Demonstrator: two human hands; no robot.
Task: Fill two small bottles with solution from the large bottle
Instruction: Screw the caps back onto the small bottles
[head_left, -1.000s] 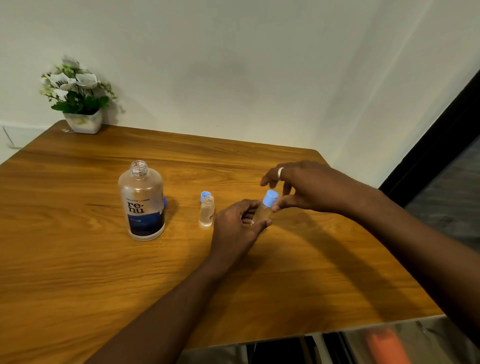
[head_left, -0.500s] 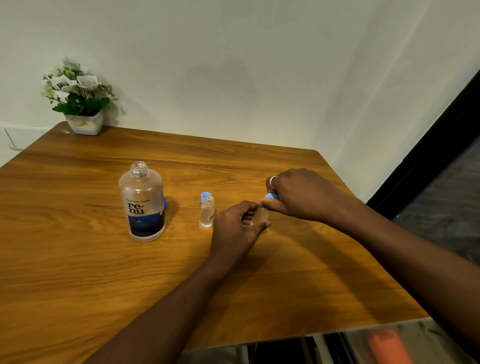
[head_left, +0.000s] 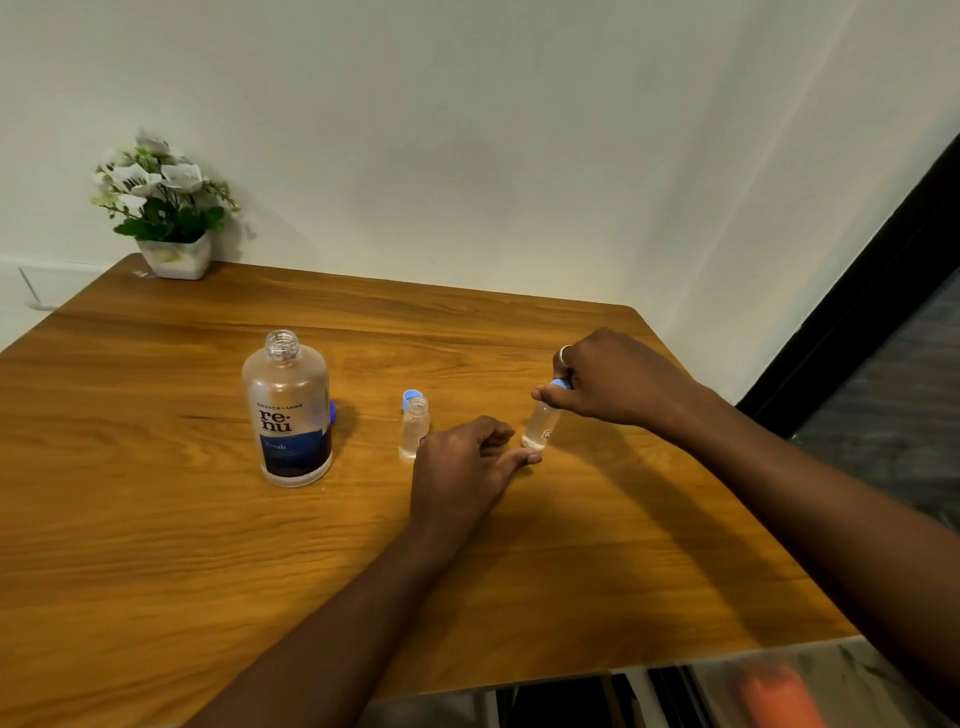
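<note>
The large clear bottle (head_left: 289, 410) with a dark blue label stands uncapped on the wooden table (head_left: 156, 519); its blue cap (head_left: 331, 411) peeks out behind it. A small clear bottle (head_left: 414, 427) stands open to its right, a blue cap (head_left: 409, 399) just behind it. A second small bottle (head_left: 540, 423) is tilted with its base near the table, and my right hand (head_left: 613, 382) grips its blue cap (head_left: 560, 384) from above. My left hand (head_left: 467, 467) rests on the table, fingers curled, its thumb tip at that bottle's base.
A white pot of artificial flowers (head_left: 166, 208) sits at the table's far left corner against the wall. The table's right edge and near edge lie close to my right arm. An orange object (head_left: 774, 696) shows below the near edge.
My right hand came down over the blue cap and closed on it. My left hand loosened off the bottle's body, which now shows tilted and moved slightly right.
</note>
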